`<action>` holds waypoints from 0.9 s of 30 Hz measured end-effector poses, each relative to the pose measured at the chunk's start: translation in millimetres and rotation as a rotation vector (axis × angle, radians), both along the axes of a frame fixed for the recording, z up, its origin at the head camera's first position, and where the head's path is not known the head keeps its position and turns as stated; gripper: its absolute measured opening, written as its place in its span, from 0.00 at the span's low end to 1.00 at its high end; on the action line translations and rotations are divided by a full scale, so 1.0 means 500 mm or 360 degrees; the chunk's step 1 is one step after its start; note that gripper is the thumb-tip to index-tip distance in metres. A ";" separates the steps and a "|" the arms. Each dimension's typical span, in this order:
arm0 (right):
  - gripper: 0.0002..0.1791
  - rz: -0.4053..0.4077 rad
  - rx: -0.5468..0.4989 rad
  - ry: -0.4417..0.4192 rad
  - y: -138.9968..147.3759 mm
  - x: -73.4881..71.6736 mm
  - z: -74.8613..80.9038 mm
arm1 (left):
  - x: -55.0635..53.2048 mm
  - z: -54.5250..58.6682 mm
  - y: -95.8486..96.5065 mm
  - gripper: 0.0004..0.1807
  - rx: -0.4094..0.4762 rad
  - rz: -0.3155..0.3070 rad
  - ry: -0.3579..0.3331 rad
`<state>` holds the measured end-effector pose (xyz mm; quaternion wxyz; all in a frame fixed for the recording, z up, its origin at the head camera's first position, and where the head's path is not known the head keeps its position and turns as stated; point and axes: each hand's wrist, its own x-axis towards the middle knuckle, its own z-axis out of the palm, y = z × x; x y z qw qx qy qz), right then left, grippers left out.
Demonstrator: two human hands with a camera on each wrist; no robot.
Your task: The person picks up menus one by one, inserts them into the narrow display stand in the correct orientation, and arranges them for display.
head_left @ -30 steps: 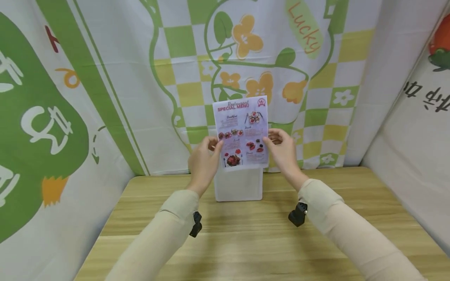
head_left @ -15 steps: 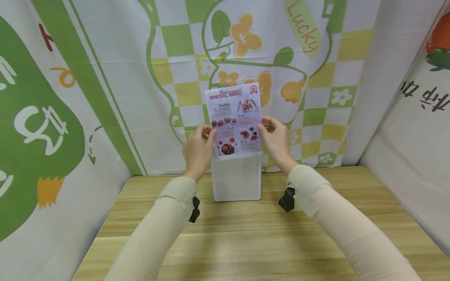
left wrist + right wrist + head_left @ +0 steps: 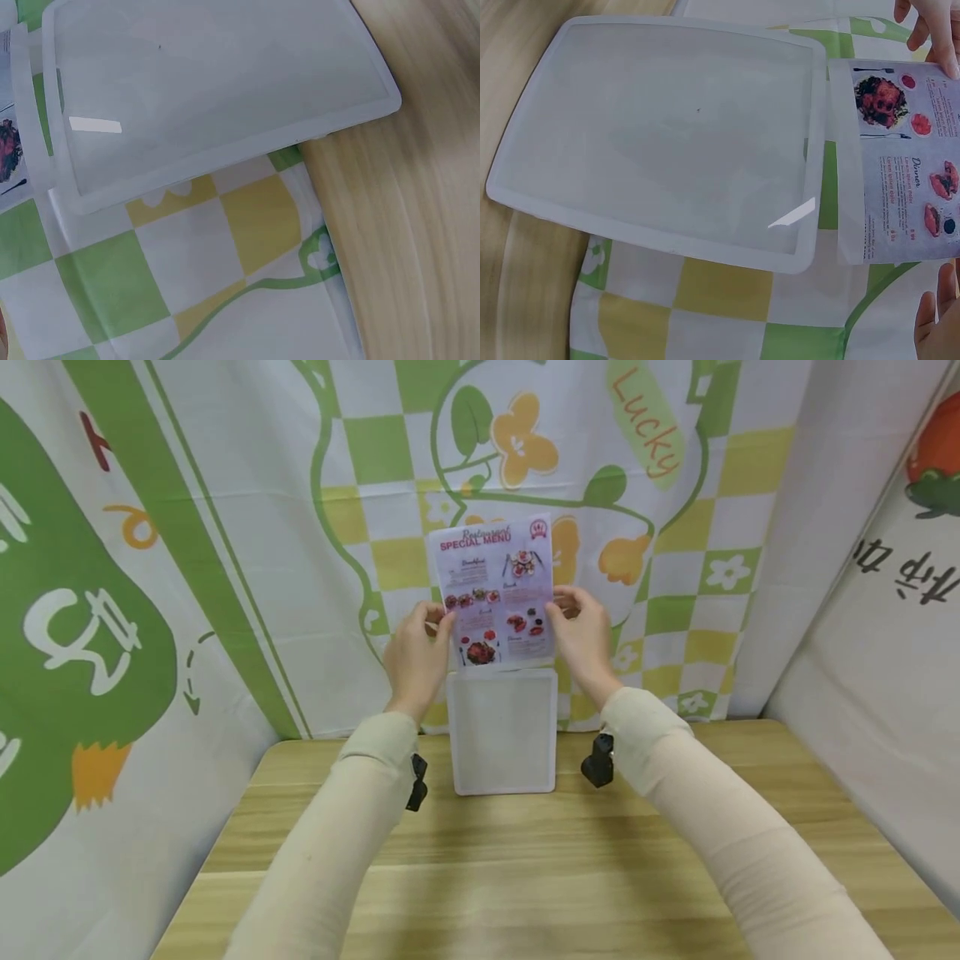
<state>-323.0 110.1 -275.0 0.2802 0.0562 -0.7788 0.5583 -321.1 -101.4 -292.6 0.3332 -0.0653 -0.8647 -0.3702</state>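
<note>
A printed restaurant menu sheet (image 3: 495,589) is held up, slightly tilted, in the head view. My left hand (image 3: 417,652) pinches its left edge, and my right hand (image 3: 583,639) pinches the right edge. Just under the sheet stands a pale, white-bordered frame (image 3: 503,735), upright on the table. In the right wrist view a narrow gap separates the menu (image 3: 900,161) from the frame (image 3: 660,127), and fingers of both hands show at the right side. Only a strip of the menu (image 3: 9,146) appears in the left wrist view, beside the frame (image 3: 217,82).
The wooden table (image 3: 480,877) extends in front of the frame. Behind it hangs a green, yellow and white patterned cloth (image 3: 675,643). Printed cloths also cover the left side (image 3: 82,635) and the right side (image 3: 877,652).
Both hands have raised the menu sheet and shifted it a little left. It overlapped the frame's upper part earlier; now the frame's top edge shows below it.
</note>
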 end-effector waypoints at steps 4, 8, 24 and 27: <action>0.13 -0.0009 0.0008 0.0035 -0.006 -0.013 0.007 | -0.007 0.008 -0.003 0.14 -0.0015 0.0005 0.0004; 0.12 -0.0024 0.0006 0.0054 -0.009 -0.021 0.011 | -0.010 0.010 -0.007 0.13 -0.0043 0.0007 0.0021; 0.12 -0.0055 0.0044 -0.0008 -0.014 -0.031 -0.002 | -0.016 -0.007 -0.012 0.13 -0.0028 0.0013 0.0041; 0.12 -0.0052 0.0045 -0.0015 -0.013 -0.031 0.002 | -0.018 -0.006 -0.012 0.14 -0.0035 0.0014 0.0037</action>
